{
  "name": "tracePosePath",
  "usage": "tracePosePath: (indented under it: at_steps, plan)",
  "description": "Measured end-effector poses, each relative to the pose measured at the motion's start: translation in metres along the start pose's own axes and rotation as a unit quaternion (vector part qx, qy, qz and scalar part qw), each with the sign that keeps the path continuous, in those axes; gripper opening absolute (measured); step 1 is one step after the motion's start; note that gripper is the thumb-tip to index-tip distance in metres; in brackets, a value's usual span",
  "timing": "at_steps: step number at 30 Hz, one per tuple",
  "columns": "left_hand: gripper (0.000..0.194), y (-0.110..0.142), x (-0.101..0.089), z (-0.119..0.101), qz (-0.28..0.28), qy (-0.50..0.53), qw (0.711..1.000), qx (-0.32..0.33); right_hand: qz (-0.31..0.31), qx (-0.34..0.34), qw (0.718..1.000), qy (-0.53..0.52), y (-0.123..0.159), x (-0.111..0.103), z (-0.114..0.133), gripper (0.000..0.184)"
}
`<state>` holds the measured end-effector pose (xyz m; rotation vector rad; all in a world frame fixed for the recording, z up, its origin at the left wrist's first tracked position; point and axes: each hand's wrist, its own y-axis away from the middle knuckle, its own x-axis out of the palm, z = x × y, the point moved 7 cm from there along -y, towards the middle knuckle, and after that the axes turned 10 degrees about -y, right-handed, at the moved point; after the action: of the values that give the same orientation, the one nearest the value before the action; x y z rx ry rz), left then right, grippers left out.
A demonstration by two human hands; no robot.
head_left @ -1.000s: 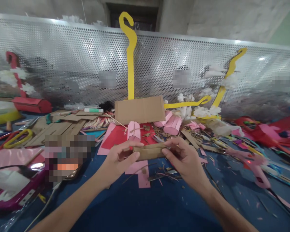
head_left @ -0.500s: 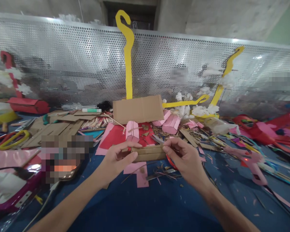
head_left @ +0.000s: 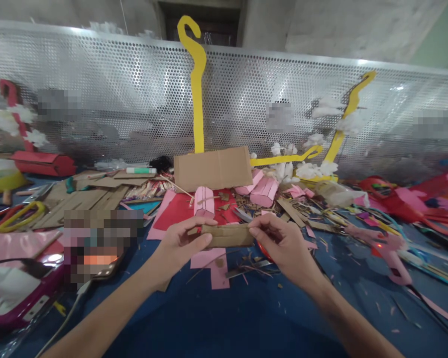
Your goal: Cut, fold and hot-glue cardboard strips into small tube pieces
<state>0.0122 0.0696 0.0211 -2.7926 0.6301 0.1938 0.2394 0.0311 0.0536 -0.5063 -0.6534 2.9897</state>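
A small brown cardboard strip [head_left: 229, 235] with crease lines along its length is held level between my two hands above the blue table. My left hand [head_left: 184, 242] pinches its left end, thumb in front and fingers behind. At the right end, my right hand [head_left: 278, 243] grips it between thumb and fingertips. Below the strip lie pink paper pieces [head_left: 219, 271]. Red-handled scissors [head_left: 264, 251] are partly hidden behind my right hand. Just beyond the strip, a small pink paper box [head_left: 203, 201] rests on red paper [head_left: 177, 209].
Behind stands a cardboard box [head_left: 213, 168] with a tall yellow hook shape [head_left: 197, 99]. A pink glue gun [head_left: 390, 251] with a cord lies right. Flat cardboard sheets [head_left: 85, 199] and yellow-handled scissors [head_left: 22, 217] are left. A perforated metal panel [head_left: 115, 99] closes off the back.
The cardboard strip has tilted slightly between my fingers and its right end has shifted a little left with my right hand. Both hands keep their hold.
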Motion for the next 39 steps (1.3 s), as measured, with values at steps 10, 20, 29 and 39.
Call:
tracePosePath:
  at_steps: [10,20,29,39]
  plan:
    - [0.039,-0.001,0.003,0.005,0.018,-0.027,0.999,0.019,0.04,-0.073,0.992,0.092,0.003,0.006,0.009,0.012]
    - [0.039,0.004,0.012,0.006,0.018,0.02,1.0,-0.014,0.068,-0.058,0.992,0.085,0.007,0.023,0.015,0.004]
    - [0.054,0.002,0.012,0.005,-0.011,0.028,0.998,-0.064,0.107,0.079,0.986,-0.099,0.012,0.04,-0.009,0.017]
    - [0.053,0.005,0.004,0.002,-0.042,0.065,0.992,-0.102,-0.023,0.147,0.959,-0.24,0.003,0.014,-0.025,0.041]
